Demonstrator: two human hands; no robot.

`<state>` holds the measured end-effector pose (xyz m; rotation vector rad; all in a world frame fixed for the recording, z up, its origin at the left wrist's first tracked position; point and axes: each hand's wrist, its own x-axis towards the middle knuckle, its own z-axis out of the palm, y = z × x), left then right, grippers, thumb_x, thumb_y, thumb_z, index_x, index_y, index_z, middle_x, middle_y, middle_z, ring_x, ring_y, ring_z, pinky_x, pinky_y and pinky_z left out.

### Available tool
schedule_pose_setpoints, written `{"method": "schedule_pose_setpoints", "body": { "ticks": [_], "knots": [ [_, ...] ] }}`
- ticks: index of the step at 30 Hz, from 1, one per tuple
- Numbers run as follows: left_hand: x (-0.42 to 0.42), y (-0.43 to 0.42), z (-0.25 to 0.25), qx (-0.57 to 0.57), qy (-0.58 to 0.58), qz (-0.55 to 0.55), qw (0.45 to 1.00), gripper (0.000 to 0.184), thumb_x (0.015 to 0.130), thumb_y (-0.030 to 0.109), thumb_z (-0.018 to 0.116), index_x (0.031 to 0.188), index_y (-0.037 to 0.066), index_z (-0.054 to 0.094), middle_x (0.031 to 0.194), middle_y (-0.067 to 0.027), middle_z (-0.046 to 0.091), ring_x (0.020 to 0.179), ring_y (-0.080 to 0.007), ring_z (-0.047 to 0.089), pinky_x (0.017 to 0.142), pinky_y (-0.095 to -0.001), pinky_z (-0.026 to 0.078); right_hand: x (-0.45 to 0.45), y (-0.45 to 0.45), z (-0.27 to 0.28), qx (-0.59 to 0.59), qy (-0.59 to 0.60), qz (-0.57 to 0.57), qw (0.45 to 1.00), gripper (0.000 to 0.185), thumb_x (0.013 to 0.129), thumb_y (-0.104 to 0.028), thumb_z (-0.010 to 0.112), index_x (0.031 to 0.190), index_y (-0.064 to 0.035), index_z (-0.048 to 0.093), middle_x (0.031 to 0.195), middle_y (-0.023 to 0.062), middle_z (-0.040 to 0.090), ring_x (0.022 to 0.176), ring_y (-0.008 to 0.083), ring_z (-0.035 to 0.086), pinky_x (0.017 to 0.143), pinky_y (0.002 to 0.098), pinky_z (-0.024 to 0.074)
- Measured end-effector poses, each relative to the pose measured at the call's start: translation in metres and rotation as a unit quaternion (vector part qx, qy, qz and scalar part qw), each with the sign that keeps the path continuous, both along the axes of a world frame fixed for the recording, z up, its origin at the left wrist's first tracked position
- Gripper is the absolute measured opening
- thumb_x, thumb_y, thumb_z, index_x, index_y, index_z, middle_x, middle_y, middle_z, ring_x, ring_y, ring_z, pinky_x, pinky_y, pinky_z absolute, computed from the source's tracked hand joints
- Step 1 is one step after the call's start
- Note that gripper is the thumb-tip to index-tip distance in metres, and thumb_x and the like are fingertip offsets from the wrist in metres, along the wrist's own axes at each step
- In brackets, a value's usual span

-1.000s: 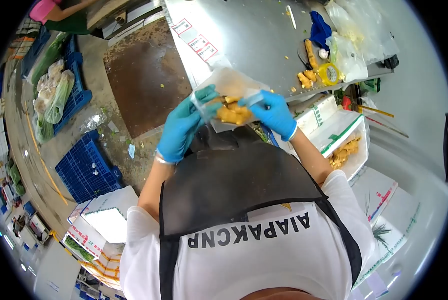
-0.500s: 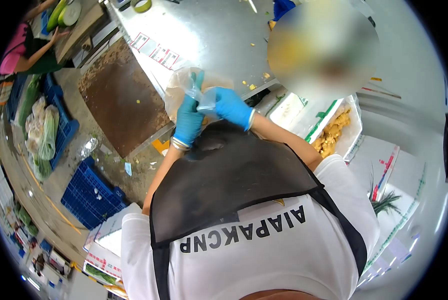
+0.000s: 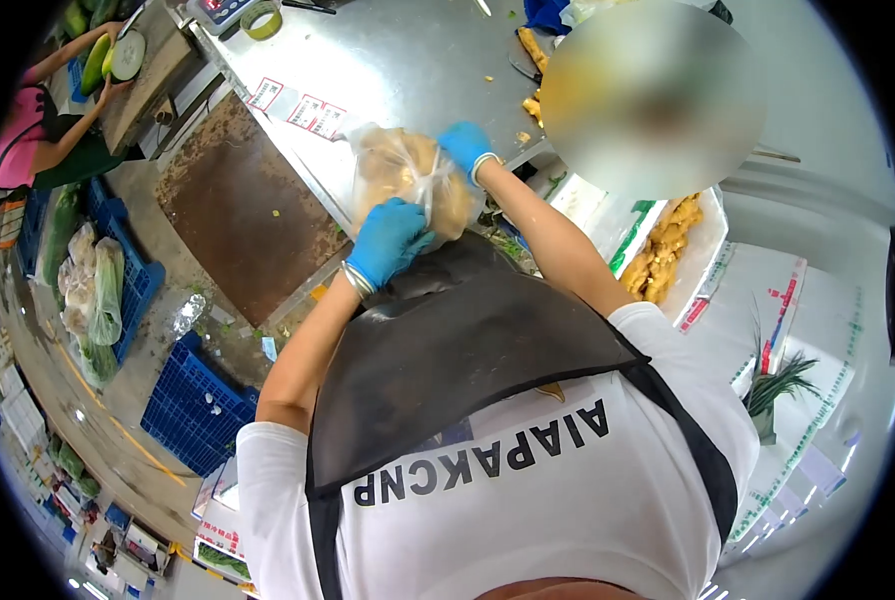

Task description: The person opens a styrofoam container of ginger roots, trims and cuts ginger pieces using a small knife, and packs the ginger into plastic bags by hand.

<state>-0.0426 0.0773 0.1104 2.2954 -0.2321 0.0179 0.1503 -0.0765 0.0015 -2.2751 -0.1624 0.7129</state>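
Note:
A clear plastic bag [image 3: 405, 165] filled with pale tan, ginger-like pieces rests at the near edge of the metal table, its gathered plastic showing on the side facing me. My left hand [image 3: 392, 240], in a blue glove, curls its fingers around the bag's lower left side. At the upper right of the bag is my right hand [image 3: 465, 147], also gloved in blue, its bent fingers gripping the bag's edge and slightly blurred. The bag partly hides the fingertips of both hands.
Printed labels [image 3: 318, 116] lie along the metal table [image 3: 408, 60], near a tape roll [image 3: 261, 20] and scale [image 3: 218, 12]. A white foam box of ginger [image 3: 668, 245] stands right. Blue crates [image 3: 193, 400] are left; another person [image 3: 43, 130] handles a cut melon.
My hands were close together at the bag's gathered plastic. They have moved apart, the left lower and the right higher, and the filled bag now faces me more fully.

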Motion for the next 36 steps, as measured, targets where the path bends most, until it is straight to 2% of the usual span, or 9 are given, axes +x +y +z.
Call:
{"method": "schedule_pose_setpoints", "body": {
  "ticks": [3,7,14,16,20,24,28,31,36],
  "knots": [
    [0.000,0.009,-0.008,-0.081,0.017,0.074,0.994,0.013,0.083,0.019,0.068,0.080,0.007,0.066,0.075,-0.0074,0.062,0.074,-0.0282,0.059,0.071,-0.0360,0.048,-0.009,-0.004,0.001,-0.016,0.023,-0.026,0.999,0.033,0.077,-0.029,0.062,0.090,0.0009,0.069,0.081,0.0216,0.067,0.075,0.0351,0.065,0.075,0.0405,0.0509],
    [-0.001,0.015,-0.018,-0.694,0.204,0.324,0.610,0.020,0.093,0.014,0.058,0.105,0.002,0.068,0.100,-0.0026,0.068,0.095,-0.0145,0.061,0.088,-0.0258,0.047,-0.040,-0.007,0.107,0.056,0.094,-0.005,0.994,0.025,0.083,-0.023,0.059,0.087,-0.0002,0.069,0.077,0.0154,0.067,0.071,0.0240,0.064,0.069,0.0340,0.0517],
    [0.009,-0.007,-0.026,-0.203,0.035,0.195,0.959,0.028,0.086,-0.002,0.054,0.112,0.002,0.060,0.104,-0.0119,0.060,0.092,-0.0249,0.059,0.086,-0.0319,0.047,-0.070,-0.007,0.130,0.376,0.496,-0.077,0.779,0.023,0.094,-0.014,0.056,0.111,-0.0005,0.063,0.091,0.0052,0.064,0.077,0.0117,0.060,0.070,0.0242,0.0520],
    [0.017,-0.007,-0.031,-0.212,0.017,0.187,0.959,0.023,0.081,-0.005,0.056,0.102,0.001,0.060,0.097,-0.0155,0.056,0.087,-0.0277,0.057,0.081,-0.0342,0.047,-0.069,-0.009,0.116,0.347,0.473,0.010,0.810,0.033,0.094,-0.015,0.057,0.123,-0.0001,0.058,0.102,0.0061,0.066,0.084,0.0125,0.062,0.076,0.0253,0.0531],
    [0.023,0.004,-0.029,-0.270,0.130,0.149,0.942,0.016,0.081,0.008,0.068,0.092,0.000,0.061,0.096,-0.0119,0.055,0.084,-0.0236,0.055,0.076,-0.0333,0.046,-0.074,-0.009,0.112,0.106,0.100,0.182,0.972,0.016,0.085,-0.019,0.065,0.096,-0.0088,0.070,0.086,0.0109,0.067,0.071,0.0229,0.063,0.072,0.0330,0.0513],
    [0.019,0.012,-0.014,-0.168,0.135,0.109,0.970,0.029,0.076,0.019,0.077,0.092,0.002,0.060,0.094,-0.0101,0.054,0.084,-0.0215,0.052,0.074,-0.0334,0.045,-0.054,-0.017,0.117,0.051,-0.153,0.255,0.953,0.015,0.080,-0.019,0.066,0.088,-0.0071,0.072,0.084,0.0137,0.068,0.075,0.0292,0.065,0.073,0.0369,0.0506],
    [0.030,-0.002,-0.007,-0.029,0.116,0.010,0.993,0.034,0.073,0.032,0.078,0.078,0.002,0.061,0.087,-0.0156,0.057,0.081,-0.0304,0.054,0.072,-0.0394,0.045,-0.048,0.005,0.079,0.074,0.055,-0.014,0.996,0.021,0.072,-0.022,0.068,0.084,-0.0044,0.071,0.087,0.0184,0.068,0.081,0.0325,0.066,0.074,0.0389,0.0513],
    [0.025,-0.032,0.004,-0.085,-0.015,-0.009,0.996,0.030,0.074,0.031,0.077,0.077,0.005,0.063,0.087,-0.0146,0.059,0.082,-0.0305,0.055,0.073,-0.0397,0.044,-0.044,0.013,0.023,-0.018,-0.034,0.010,0.999,0.023,0.076,-0.022,0.065,0.085,-0.0018,0.066,0.077,0.0169,0.065,0.073,0.0238,0.065,0.068,0.0343,0.0521],
    [0.029,0.013,0.010,-0.213,0.136,0.265,0.931,0.024,0.086,0.027,0.067,0.092,0.004,0.069,0.090,-0.0137,0.066,0.080,-0.0292,0.062,0.075,-0.0373,0.049,0.002,-0.015,0.065,0.058,0.268,0.080,0.958,0.022,0.086,-0.029,0.067,0.093,-0.0084,0.063,0.080,0.0035,0.064,0.071,0.0118,0.060,0.063,0.0265,0.0512]
  ]
}}
